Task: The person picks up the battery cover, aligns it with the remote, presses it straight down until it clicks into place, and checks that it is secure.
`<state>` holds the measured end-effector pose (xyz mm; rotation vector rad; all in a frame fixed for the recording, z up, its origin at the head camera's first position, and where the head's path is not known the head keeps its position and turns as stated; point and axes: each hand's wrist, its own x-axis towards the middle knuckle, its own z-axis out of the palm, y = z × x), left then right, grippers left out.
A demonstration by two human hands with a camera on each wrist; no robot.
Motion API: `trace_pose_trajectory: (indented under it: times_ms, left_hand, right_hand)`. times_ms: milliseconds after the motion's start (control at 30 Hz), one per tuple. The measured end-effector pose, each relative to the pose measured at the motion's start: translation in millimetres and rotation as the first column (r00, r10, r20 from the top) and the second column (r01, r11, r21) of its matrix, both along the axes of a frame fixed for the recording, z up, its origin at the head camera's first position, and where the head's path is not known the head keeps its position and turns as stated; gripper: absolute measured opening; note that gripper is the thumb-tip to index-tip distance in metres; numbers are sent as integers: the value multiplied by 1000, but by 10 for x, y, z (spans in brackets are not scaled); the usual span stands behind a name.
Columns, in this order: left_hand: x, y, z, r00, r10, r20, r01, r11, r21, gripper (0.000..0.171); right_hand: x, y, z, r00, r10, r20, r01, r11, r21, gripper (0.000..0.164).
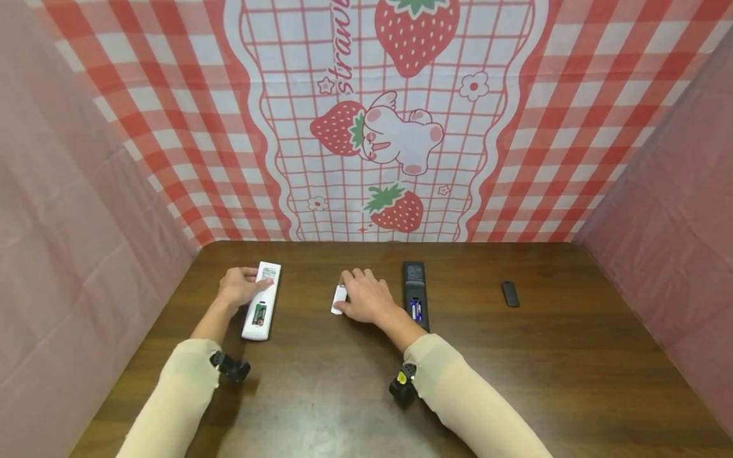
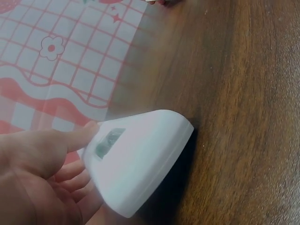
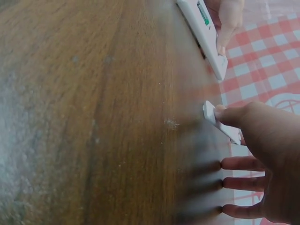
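Note:
On the left of the table, my left hand [image 1: 238, 287] grips the upper part of a white remote control [image 1: 265, 298], thumb on its back. The remote lies back side up with its battery bay uncovered and green batteries [image 1: 259, 313] inside. In the left wrist view the remote's rounded end [image 2: 150, 164] points away from the hand. Nearer the middle, my right hand [image 1: 368, 296] pinches a small white battery cover [image 1: 339, 299] between thumb and index finger. Its other fingers spread down toward the tabletop in the right wrist view.
A black remote control [image 1: 415, 292] lies right of my right hand, its bay uncovered with blue batteries [image 1: 416, 310] showing; the right forearm passes by its lower end. Farther right is a small black battery cover [image 1: 510, 294]. A strawberry-print cloth [image 1: 401, 159] hangs behind the wooden table [image 1: 321, 394].

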<state>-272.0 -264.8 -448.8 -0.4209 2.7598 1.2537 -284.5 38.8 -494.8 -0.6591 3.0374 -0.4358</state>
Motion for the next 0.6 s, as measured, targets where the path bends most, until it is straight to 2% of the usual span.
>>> trace_pose_trajectory:
  times_ms: [67,133,233,600]
  left_hand:
    - [11,-3,9,1000,5,-1,-5,1000,7,57]
    - [17,-2,17,1000,8,-3,-8,1000,12,57]
    - [20,7,31,1000,14,0,-14,1000,11,58]
    - [40,14,31,1000,18,-23,-17,999,51,58]
  right_hand:
    - [57,-5,103,1000,-6,20,6,1000,5,49]
    - [52,0,103,1000,-7,12,7,1000,-7,46]
    - [193,-12,310,1000,-20,21,20,999,-30,38]
    - [207,-21,309,994,-33,-102,23,996,-91,24]
